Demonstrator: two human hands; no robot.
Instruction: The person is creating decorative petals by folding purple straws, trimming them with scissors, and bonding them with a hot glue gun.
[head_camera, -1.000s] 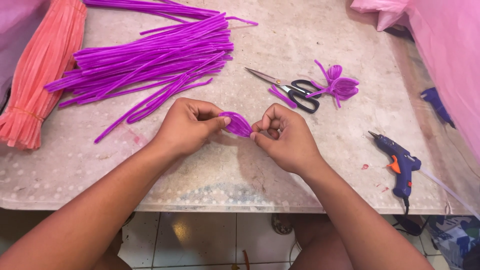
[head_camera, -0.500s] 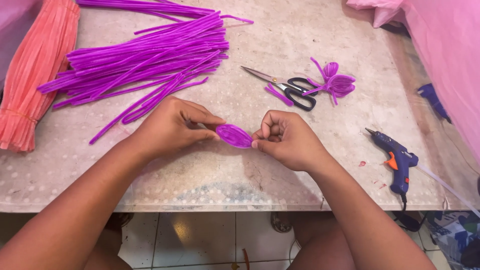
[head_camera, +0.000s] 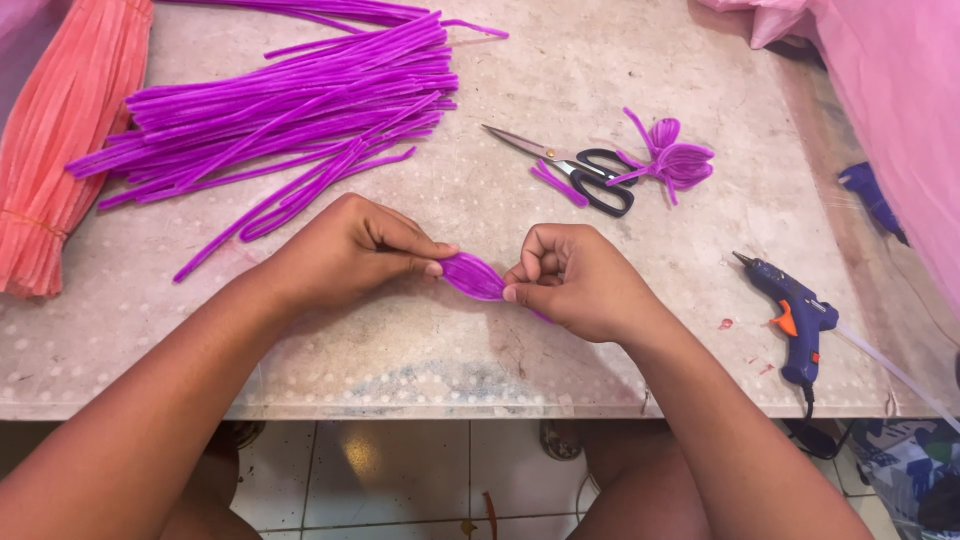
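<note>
Hands grip purple petal loop, now stretched flatter than before.

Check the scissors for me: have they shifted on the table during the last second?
No. The scissors lie as before, handles beside the purple flower piece, blades pointing toward the purple pipe cleaner pile. Only the camera view drifted slightly.

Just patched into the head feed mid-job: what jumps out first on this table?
Dead centre, the left hand and right hand pinch the two ends of a small purple petal-shaped loop just above the table's near edge. Behind them, at upper left, a big heap of purple pipe cleaners sprawls beside a salmon bundle. On the right lie black-handled scissors, a finished purple flower piece and a blue glue gun.
</note>
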